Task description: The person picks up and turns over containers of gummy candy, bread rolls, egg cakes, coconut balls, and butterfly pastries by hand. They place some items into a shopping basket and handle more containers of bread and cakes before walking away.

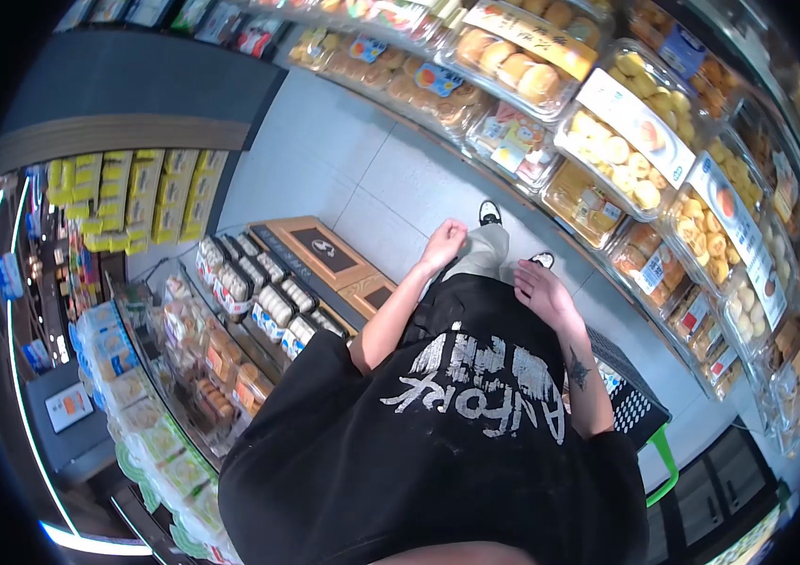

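My left hand (444,243) hangs in front of my body with its fingers curled in, and nothing shows in it. It is above the floor, near a wooden crate-like display (362,294). My right hand (546,294) is held in front of my waist, fingers apart and holding nothing. The two hands do not touch each other or any goods. Beside my right forearm is a black shopping basket (640,400) with a green handle (668,471); packages inside are partly hidden by the arm.
Shelves on the right hold clear boxes of small round pastries (612,155) and packaged buns (513,71). To my left a low display carries wrapped trays (273,306) and bagged breads (216,400). Yellow packages (136,193) hang farther back. Grey tiled floor (334,141) runs between.
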`<state>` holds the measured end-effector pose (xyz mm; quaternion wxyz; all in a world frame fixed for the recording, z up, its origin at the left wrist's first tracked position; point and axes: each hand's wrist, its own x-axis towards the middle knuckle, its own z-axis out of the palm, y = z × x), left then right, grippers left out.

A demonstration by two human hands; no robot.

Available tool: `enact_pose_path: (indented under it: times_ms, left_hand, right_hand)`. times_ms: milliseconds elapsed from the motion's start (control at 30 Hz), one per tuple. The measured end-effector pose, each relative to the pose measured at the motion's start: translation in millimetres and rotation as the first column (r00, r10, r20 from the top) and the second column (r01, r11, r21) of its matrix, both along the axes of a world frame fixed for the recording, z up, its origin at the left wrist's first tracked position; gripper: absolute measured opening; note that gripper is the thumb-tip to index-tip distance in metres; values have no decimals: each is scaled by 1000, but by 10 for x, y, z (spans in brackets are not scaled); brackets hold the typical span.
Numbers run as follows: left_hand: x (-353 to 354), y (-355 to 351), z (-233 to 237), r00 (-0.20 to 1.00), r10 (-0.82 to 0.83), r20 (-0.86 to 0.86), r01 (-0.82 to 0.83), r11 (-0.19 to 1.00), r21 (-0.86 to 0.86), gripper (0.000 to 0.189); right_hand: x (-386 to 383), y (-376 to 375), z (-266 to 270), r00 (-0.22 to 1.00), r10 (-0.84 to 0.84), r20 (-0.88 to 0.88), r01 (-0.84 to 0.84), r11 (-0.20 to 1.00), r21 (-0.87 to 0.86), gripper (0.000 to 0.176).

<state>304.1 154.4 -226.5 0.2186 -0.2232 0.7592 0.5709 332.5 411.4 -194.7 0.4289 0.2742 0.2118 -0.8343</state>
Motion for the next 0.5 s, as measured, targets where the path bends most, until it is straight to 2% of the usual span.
enact_pose_path:
  times_ms: [67,100,167,267,333,400,500]
  left_hand:
    - [599,-339,-384,976,140,170,-114,982,-150,25]
    - [979,-638,-770,980,55,190,-3,964,-267,29]
    - [1625,-971,-987,875,250,415,-67,911,-407,31]
    - [2083,-1308,-1007,721,431,542,-225,886,-405,29]
    - [2059,-1424,-1121,689,493,531,-356,869,-344,28]
    - [1713,-1524,-1265,710,519,476,-456,854,-251,27]
    - [561,-1725,-1423,831,506,233,-503,861,-74,25]
  right_hand:
    - [20,-36,156,994,104,-15,-104,994,-28,27]
    - [-14,-65,144,992,124,-19,-125,992,-1,27]
    - [-136,-146,102,987,158,-35,-156,986,59,26]
    - [-542,-396,339,950,234,-206,-193,961,198,28]
    - [-894,-651,631,886,330,-324,-221,918,330,27]
    - [-1249,-936,970,792,429,-433,-205,857,473,28]
    - [-1736,-1334,1501,728,351,-589,-42,881,472,32]
